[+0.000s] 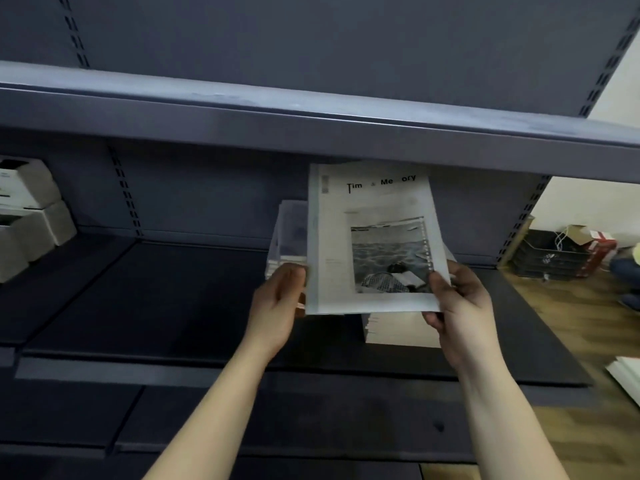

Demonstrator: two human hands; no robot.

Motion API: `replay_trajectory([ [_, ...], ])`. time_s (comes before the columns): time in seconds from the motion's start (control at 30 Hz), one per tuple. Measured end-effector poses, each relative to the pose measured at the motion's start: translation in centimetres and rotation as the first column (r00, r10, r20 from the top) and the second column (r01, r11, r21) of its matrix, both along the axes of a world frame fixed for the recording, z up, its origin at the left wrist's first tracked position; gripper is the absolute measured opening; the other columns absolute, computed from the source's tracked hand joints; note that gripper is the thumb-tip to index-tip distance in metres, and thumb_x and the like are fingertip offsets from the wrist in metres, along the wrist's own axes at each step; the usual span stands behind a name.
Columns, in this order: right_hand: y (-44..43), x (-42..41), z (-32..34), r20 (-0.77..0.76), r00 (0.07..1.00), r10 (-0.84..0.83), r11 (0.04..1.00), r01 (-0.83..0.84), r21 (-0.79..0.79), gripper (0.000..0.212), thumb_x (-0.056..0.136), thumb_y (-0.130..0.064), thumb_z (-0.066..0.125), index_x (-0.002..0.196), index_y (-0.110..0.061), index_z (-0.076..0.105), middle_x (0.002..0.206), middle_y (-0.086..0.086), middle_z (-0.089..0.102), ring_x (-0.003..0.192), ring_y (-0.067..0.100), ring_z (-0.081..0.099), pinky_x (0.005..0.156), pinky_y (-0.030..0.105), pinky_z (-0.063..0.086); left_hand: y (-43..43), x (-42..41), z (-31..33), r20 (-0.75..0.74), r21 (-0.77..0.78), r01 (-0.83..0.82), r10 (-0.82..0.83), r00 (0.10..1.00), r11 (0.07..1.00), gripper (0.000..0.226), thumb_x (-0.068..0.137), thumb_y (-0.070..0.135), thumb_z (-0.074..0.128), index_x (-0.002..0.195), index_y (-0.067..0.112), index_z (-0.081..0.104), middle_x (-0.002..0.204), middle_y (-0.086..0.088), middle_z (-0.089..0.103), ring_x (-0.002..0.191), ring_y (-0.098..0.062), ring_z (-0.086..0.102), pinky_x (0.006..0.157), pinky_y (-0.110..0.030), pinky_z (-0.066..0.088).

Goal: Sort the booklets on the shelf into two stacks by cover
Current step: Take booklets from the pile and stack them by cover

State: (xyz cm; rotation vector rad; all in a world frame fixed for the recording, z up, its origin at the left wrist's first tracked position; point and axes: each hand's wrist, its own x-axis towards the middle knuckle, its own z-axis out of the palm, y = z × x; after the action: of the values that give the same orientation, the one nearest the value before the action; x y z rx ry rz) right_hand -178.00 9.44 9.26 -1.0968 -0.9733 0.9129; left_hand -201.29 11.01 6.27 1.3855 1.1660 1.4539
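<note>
A white booklet [367, 233] with a black-and-white photo on its cover and a title at the top is held up above the dark shelf [156, 299]. My left hand [277, 306] grips its lower left edge. My right hand [460, 303] pinches its lower right corner, thumb on the cover. Under it a stack of booklets [398, 330] lies on the shelf, mostly hidden. A second stack [287, 233] with a pale cover sits behind and to the left, partly covered by the held booklet.
The upper shelf board [311, 126] hangs just above the booklet's top edge. White boxes [27, 209] stand at the far left. To the right, on a wooden floor, sit black crates [550, 258] and a pile of white sheets [627, 375].
</note>
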Motion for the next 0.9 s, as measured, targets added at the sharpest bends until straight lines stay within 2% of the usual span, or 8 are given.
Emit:
replay_trajectory([
  [0.07,-0.3,1.5,0.0,-0.016,0.997,-0.069,0.997,0.069,-0.02,0.015,0.093,-0.012,0.054,0.09,-0.025,0.061,0.078,-0.004,0.058,0.062,0.01,0.05,0.039,0.018,0.037,0.7,0.4,-2.5,-0.292,0.052,-0.024,0.039,0.956,0.998,0.022,0.098,0.033,0.043,0.084,0.031,0.059,0.084,0.01,0.065,0.077,-0.008,0.063,0.063,-0.019,0.046],
  [0.13,-0.5,3.1,-0.1,-0.015,0.993,-0.119,0.992,0.118,-0.04,0.014,0.093,-0.013,0.054,0.088,-0.025,0.06,0.083,-0.002,0.06,0.067,0.01,0.052,0.039,0.017,0.037,1.5,0.6,-4.6,-0.567,0.092,-0.04,0.085,0.82,0.995,0.022,0.098,0.037,0.042,0.085,0.029,0.058,0.086,0.011,0.062,0.077,-0.007,0.058,0.065,-0.023,0.045],
  [0.23,-0.5,5.3,-0.4,0.019,0.989,-0.145,0.987,0.146,-0.063,0.014,0.094,-0.011,0.052,0.091,-0.021,0.062,0.084,0.001,0.06,0.057,0.009,0.048,0.038,0.017,0.035,2.5,1.1,-6.7,-0.769,0.159,-0.018,0.135,0.625,0.987,0.026,0.098,0.038,0.039,0.093,0.023,0.06,0.09,0.008,0.058,0.082,-0.009,0.054,0.071,-0.03,0.047],
  [0.3,-0.4,6.1,-0.5,0.035,0.986,-0.163,0.982,0.165,-0.093,0.016,0.095,-0.01,0.051,0.088,-0.02,0.061,0.079,0.004,0.058,0.047,0.008,0.043,0.039,0.019,0.031,2.9,1.4,-7.5,-0.803,0.193,0.009,0.153,0.576,0.981,0.027,0.097,0.036,0.039,0.094,0.021,0.061,0.092,0.006,0.059,0.084,-0.011,0.052,0.072,-0.029,0.046],
  [0.4,0.1,6.6,-1.0,0.117,0.978,-0.174,0.974,0.188,-0.124,0.015,0.095,-0.012,0.05,0.091,-0.02,0.062,0.075,0.005,0.056,0.048,0.012,0.04,0.047,0.025,0.031,3.3,1.5,-8.3,-0.826,0.237,0.022,0.19,0.531,0.971,0.034,0.093,0.038,0.035,0.094,0.021,0.064,0.092,0.006,0.06,0.085,-0.012,0.052,0.073,-0.03,0.044],
  [0.53,0.9,7.0,-1.4,0.21,0.961,-0.178,0.97,0.207,-0.124,0.019,0.096,-0.012,0.048,0.101,-0.015,0.066,0.071,0.002,0.056,0.056,0.016,0.042,0.048,0.025,0.031,3.5,1.4,-8.5,-0.803,0.264,0.015,0.211,0.557,0.964,0.029,0.092,0.035,0.04,0.093,0.021,0.065,0.094,0.006,0.061,0.087,-0.013,0.053,0.076,-0.032,0.046],
  [0.7,1.6,7.3,-1.5,0.301,0.934,-0.191,0.965,0.235,-0.118,0.021,0.095,-0.008,0.046,0.09,-0.012,0.066,0.066,0.01,0.049,0.056,0.019,0.038,0.046,0.024,0.029,3.5,1.5,-8.4,-0.799,0.26,0.013,0.207,0.565,0.965,0.038,0.09,0.04,0.033,0.092,0.02,0.066,0.092,0.006,0.06,0.086,-0.013,0.052,0.076,-0.031,0.045],
  [0.9,2.6,9.1,-2.8,0.576,0.775,-0.26,0.93,0.361,-0.065,0.019,0.088,-0.023,0.049,0.084,-0.018,0.067,0.065,0.008,0.061,0.06,0.029,0.055,0.057,0.037,0.043,3.6,1.4,-8.6,-0.801,0.248,0.0,0.204,0.563,0.969,0.016,0.093,0.026,0.051,0.093,0.02,0.065,0.095,0.007,0.059,0.088,-0.012,0.051,0.077,-0.029,0.041],
])
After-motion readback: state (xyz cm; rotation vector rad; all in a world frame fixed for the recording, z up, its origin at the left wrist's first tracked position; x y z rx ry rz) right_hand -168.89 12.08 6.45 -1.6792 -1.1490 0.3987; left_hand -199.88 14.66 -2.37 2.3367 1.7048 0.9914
